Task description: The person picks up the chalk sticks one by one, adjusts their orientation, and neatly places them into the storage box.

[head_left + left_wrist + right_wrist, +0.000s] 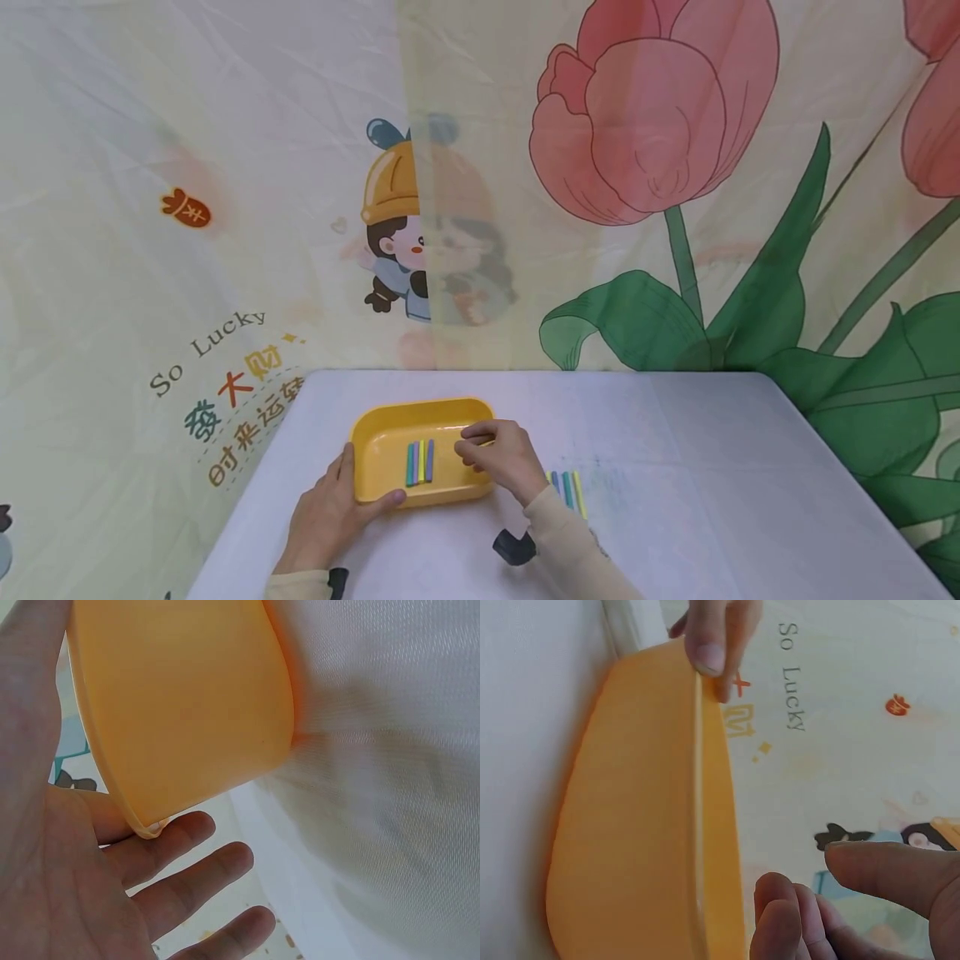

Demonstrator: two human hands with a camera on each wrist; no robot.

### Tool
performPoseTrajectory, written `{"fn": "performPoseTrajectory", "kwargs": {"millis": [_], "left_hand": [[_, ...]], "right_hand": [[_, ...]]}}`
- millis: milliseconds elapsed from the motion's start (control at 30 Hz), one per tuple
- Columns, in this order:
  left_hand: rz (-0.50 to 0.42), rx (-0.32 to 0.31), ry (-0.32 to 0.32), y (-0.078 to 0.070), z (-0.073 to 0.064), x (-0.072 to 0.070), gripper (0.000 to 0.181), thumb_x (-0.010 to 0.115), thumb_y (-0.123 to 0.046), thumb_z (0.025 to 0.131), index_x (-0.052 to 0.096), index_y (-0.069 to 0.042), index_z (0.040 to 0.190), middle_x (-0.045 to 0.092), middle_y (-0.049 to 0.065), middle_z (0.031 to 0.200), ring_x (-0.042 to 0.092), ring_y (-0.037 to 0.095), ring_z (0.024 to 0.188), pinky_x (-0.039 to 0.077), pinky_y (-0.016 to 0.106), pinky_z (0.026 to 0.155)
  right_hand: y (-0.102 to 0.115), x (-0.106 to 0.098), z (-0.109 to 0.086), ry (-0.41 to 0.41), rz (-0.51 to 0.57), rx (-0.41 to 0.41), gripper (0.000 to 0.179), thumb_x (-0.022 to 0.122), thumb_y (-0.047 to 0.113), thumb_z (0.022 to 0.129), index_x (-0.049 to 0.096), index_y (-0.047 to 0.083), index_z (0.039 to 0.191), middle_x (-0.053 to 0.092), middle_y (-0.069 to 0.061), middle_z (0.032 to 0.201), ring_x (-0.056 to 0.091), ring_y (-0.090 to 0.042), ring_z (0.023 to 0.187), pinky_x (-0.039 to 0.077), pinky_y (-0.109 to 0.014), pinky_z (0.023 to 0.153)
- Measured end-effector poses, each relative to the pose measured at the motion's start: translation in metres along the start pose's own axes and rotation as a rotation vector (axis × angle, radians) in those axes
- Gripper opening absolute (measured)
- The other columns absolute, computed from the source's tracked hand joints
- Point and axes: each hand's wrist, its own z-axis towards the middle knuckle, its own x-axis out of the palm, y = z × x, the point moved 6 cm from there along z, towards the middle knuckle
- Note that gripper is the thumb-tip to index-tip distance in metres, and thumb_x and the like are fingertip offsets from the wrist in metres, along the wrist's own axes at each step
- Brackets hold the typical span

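Note:
A yellow plastic tray sits on the table's left half with a short row of coloured chalk sticks, teal, purple and yellow, lying side by side inside it. My left hand grips the tray's near left corner, thumb along the front rim and fingers against the left side. The left wrist view shows the tray's outer wall beside its spread fingers. Over the tray's right end hovers my right hand, its fingers loosely bent. In the right wrist view nothing shows between its thumb and fingers.
More chalk sticks lie on the white tabletop right of the tray, partly hidden by the right forearm. Faint coloured smudges mark the cloth near them. A printed curtain hangs behind the table. A black strap shows beside the right sleeve.

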Motion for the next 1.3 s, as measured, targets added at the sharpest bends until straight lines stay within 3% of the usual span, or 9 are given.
{"fn": "performPoseTrajectory", "kwargs": {"millis": [233,467,667,1000,1300], "left_hand": [[-0.006,0.005,-0.006,0.0,0.0,0.001,0.141,0.056,-0.092,0.071,0.015,0.012,0.156,0.036,0.037,0.151,0.051,0.054,0.125,0.045,0.063,0.102],[0.005,-0.01,0.0,0.0,0.0,0.002,0.141,0.057,-0.092,0.07,0.016,0.012,0.156,0.036,0.037,0.151,0.05,0.054,0.125,0.045,0.064,0.102],[0.015,-0.008,0.005,-0.002,-0.002,-0.001,0.14,0.058,-0.091,0.071,0.017,0.013,0.155,0.038,0.037,0.15,0.052,0.053,0.123,0.047,0.063,0.1],[-0.001,-0.017,0.014,-0.001,-0.002,-0.001,0.139,0.059,-0.089,0.072,0.017,0.012,0.156,0.037,0.037,0.15,0.052,0.053,0.124,0.046,0.063,0.101],[-0.014,-0.013,0.006,-0.001,-0.002,-0.002,0.139,0.06,-0.089,0.072,0.017,0.012,0.156,0.038,0.037,0.15,0.052,0.053,0.124,0.046,0.063,0.101]], "right_hand": [[-0.009,-0.049,-0.008,-0.081,-0.061,-0.029,0.033,0.078,0.025,0.088,0.074,0.003,0.112,0.072,-0.004,0.094,0.072,-0.028,0.082,0.063,-0.036,0.071],[-0.034,-0.1,-0.021,-0.22,-0.179,0.056,0.034,0.078,0.028,0.088,0.074,0.007,0.115,0.07,-0.003,0.097,0.071,-0.026,0.082,0.062,-0.039,0.073],[-0.057,-0.129,-0.03,-0.24,-0.265,0.12,0.039,0.076,0.029,0.089,0.072,0.004,0.119,0.069,-0.004,0.101,0.069,-0.021,0.082,0.059,-0.034,0.069],[-0.098,-0.137,-0.035,-0.246,-0.436,0.21,0.027,0.078,0.02,0.085,0.074,0.001,0.105,0.071,-0.004,0.09,0.064,-0.017,0.079,0.057,-0.034,0.066],[-0.108,-0.128,-0.037,-0.252,-0.485,0.224,0.022,0.077,0.016,0.084,0.074,0.001,0.099,0.069,-0.002,0.083,0.063,-0.016,0.075,0.058,-0.033,0.065]]}}
